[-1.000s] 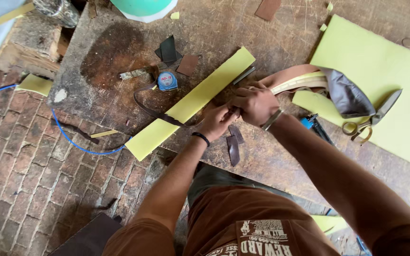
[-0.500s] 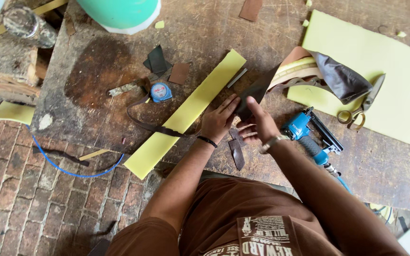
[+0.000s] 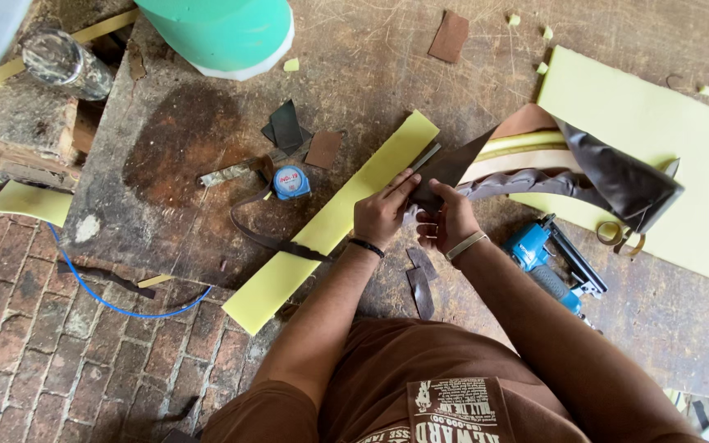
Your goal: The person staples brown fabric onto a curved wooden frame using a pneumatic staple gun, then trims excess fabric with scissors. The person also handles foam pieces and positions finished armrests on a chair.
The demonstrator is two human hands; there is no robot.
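A worker's left hand and right hand both pinch a pointed dark leather piece flat against the long yellow foam strip on the workbench, apparently aligning it, a blue staple gun lying near right.

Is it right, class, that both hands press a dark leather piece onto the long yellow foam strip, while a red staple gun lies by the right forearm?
Not quite: the staple gun is blue, not red, as the head view shows. The rest holds: the left hand and the right hand press the dark leather piece at the long yellow foam strip, and the gun lies by the right forearm.
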